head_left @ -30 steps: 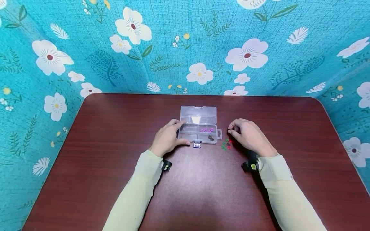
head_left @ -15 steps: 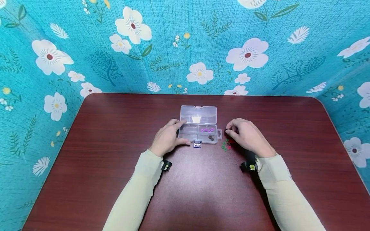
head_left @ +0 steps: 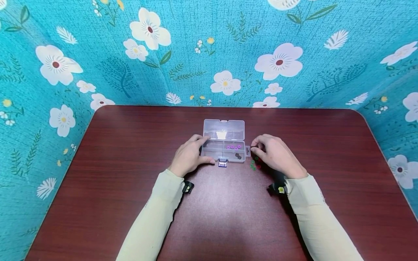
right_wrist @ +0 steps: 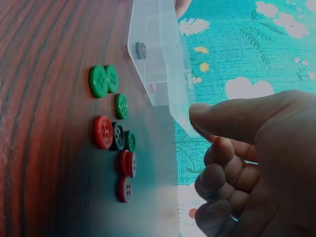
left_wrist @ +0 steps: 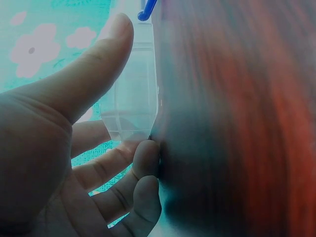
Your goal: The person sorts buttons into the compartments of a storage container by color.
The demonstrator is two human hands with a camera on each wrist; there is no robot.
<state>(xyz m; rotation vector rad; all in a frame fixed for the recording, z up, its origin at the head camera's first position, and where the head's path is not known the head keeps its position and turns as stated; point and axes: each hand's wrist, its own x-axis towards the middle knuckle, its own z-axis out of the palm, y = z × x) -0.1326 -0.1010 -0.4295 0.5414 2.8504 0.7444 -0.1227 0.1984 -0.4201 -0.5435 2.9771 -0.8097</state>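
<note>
A clear plastic compartment box (head_left: 212, 155) lies with its lid (head_left: 233, 127) raised at the back. My left hand (head_left: 185, 156) grips the box's left end, thumb along the front edge and fingers round the far side. Purple buttons (head_left: 232, 146) occupy the back right compartment, dark buttons (head_left: 238, 156) the front right one. Just beside the box's right end, my right hand (head_left: 277, 154) pinches a small dark button between thumb and forefinger, mostly hidden by the fingertips. Below it lie loose green buttons (right_wrist: 98, 81), red buttons (right_wrist: 103, 132) and a black button (right_wrist: 118, 136).
A blue latch (head_left: 222, 163) sticks out from the box's front edge, and a clear hang tab (head_left: 248, 150) from its right end. All this stands on a dark red wooden table (head_left: 137, 130). Behind it hangs a turquoise flowered cloth (head_left: 196, 61).
My right hand has moved left with the dark button, from beyond the loose buttons to the box's right end. My left hand and the box have stayed in place.
</note>
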